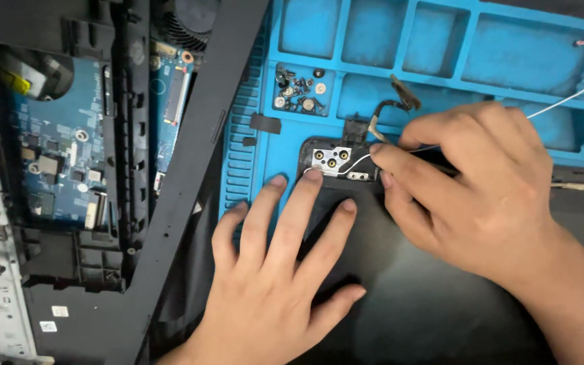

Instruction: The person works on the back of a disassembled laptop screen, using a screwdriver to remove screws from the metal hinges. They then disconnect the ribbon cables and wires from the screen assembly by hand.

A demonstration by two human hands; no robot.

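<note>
- The left hand lies flat with its fingers spread and released, pressing on a dark panel on the desk.
- The right hand has its fingers pinched on a thin white wire at the panel's far corner, beside a metal hinge.
- A blue tray lies beyond, with small screws in one compartment.
- An open laptop chassis sits to the left.

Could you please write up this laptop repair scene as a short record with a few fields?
Left hand: left hand flat, fingers spread, pressing on the dark lid panel
Right hand: right hand pinching a thin white wire beside the metal hinge bracket
Mat: blue silicone mat, loose screws in one compartment
Left side: open laptop base, blue circuit board exposed
</note>
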